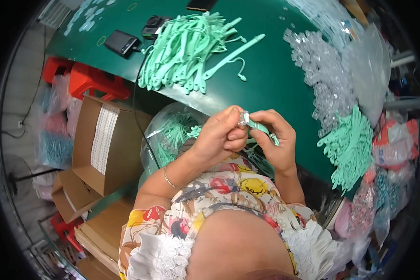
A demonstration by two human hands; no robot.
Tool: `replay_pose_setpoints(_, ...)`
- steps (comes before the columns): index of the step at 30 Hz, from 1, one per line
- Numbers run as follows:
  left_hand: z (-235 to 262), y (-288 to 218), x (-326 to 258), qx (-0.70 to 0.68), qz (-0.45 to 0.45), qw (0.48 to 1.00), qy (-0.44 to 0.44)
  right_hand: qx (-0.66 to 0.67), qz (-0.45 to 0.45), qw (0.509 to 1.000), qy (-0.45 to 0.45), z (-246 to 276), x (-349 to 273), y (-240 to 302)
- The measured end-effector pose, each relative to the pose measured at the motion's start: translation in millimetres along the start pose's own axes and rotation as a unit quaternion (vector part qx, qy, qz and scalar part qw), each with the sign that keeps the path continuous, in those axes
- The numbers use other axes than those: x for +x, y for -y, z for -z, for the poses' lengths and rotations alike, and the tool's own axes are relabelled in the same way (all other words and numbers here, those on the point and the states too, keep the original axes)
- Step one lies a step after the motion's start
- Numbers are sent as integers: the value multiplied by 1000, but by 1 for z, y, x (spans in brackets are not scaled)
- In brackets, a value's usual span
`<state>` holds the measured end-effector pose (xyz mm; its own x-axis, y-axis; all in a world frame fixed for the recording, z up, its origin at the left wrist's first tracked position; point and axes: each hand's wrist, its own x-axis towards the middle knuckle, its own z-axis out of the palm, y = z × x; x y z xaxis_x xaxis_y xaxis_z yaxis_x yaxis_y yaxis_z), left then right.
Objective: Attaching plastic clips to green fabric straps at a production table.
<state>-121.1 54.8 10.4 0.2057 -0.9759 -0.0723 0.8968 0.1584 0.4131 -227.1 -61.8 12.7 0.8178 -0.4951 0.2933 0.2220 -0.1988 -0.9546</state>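
Close to my body at the table's near edge, my left hand [221, 135] pinches a small clear plastic piece [243, 118] between thumb and fingers. My right hand [280, 142] grips a mint-green soft strap [258, 126], whose end meets the clear piece. Whether the strap passes through that piece I cannot tell. Beyond my hands lies a heap of mint-green straps [184, 56], with a single strap [233, 57] apart on its right, a thin looped tail at its side. To my right are a pile of clear plastic pieces [319, 74] and another mint-green pile [347, 147].
A black power bank [121, 43] with a cable lies on the green table [261, 81]. At my left, a clear bag [149, 123] holds more green pieces beside open cardboard boxes [83, 154] and red plastic stools [98, 83]. Filled bags [394, 144] crowd the right side.
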Motion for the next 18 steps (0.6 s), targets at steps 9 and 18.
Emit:
replay_pose_setpoints(9,-3,14,5,19,55,998,-39,-22,24,998,-46,4,-10,-4)
replay_pose_setpoints(18,7,13,8,481,-62,870,-95,-228,57,971,-55,6,-11,0)
